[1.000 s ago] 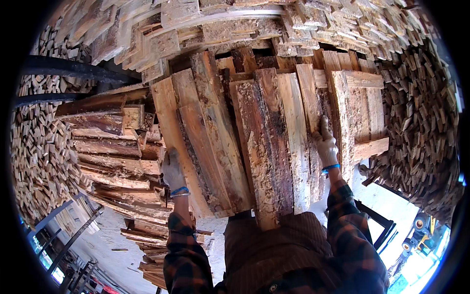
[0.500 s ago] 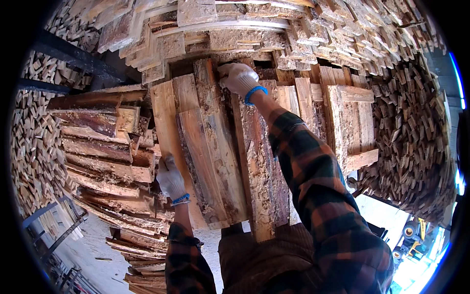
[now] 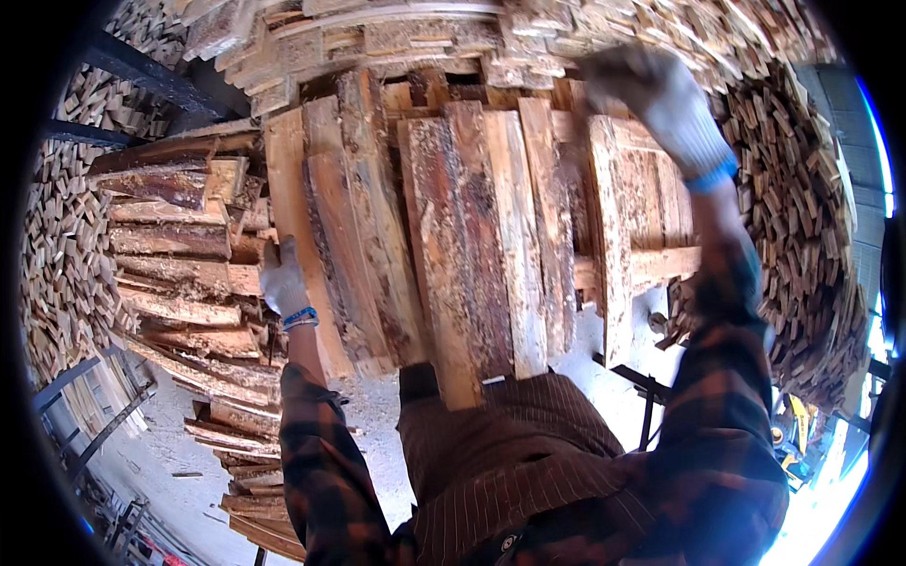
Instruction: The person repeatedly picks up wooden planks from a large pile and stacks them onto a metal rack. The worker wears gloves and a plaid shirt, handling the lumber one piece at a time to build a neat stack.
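Observation:
Several rough wooden boards [image 3: 439,236] lie side by side before me, their near ends reaching toward my body. Bark and sawdust cling to their faces. My left hand [image 3: 283,280], in a white knit glove with a blue cuff, is closed on the left edge of the leftmost board [image 3: 291,174]; part of its fingers is hidden. At the upper right, my right hand [image 3: 656,104], gloved alike, is raised over the far ends of the right-hand boards. Motion smears its fingers, and whether anything is in them does not show.
Stacked planks [image 3: 406,38] rise along the far side. Bark-edged slabs [image 3: 179,241] are layered at left. Dense wood piles [image 3: 793,236] stand farther out on both sides. A dark metal beam [image 3: 156,71] crosses the upper left; pale floor [image 3: 160,462] shows below.
My right hand has swung right from the far end of the middle boards and up. My left hand remains at the leftmost board's edge. The view has shifted, showing more of the lower body.

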Motion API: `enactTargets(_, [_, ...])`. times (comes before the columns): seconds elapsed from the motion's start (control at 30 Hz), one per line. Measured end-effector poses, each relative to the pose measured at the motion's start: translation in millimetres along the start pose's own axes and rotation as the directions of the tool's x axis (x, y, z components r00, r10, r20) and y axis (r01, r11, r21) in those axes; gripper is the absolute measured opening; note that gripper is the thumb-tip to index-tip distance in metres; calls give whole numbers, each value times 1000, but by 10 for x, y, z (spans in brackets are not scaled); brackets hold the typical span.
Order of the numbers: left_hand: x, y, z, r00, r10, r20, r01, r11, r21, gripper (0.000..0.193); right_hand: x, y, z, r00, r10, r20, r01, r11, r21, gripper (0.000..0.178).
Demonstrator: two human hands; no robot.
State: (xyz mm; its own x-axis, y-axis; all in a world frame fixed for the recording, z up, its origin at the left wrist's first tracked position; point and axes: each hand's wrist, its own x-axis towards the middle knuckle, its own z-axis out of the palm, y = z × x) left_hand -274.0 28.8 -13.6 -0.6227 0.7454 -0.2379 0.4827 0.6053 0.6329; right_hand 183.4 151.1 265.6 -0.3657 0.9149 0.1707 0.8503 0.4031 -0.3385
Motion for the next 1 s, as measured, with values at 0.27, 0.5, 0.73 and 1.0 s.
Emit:
enactTargets(0.27, [-1948, 1152, 226, 796, 589, 141, -605, 781, 155, 89, -3725, 2122, 167, 599, 748, 286, -768, 436, 468, 64])
enactTargets(0.5, [-2493, 1387, 923, 852, 474, 220, -520, 725, 451, 100, -2787, 1119, 1434, 541, 777, 322, -750, 619, -234, 130])
enactTargets(0.73, [-2386, 1388, 945, 820, 570, 55, -572, 818, 61, 96, -2638, 1270, 1069, 464, 774, 431, -857, 515, -4, 127])
enactTargets(1.0, [-3585, 2523, 2146, 821, 546, 166, -531, 838, -127, 90, -3190, 2356, 882, 627, 763, 159, -772, 636, -6, 105])
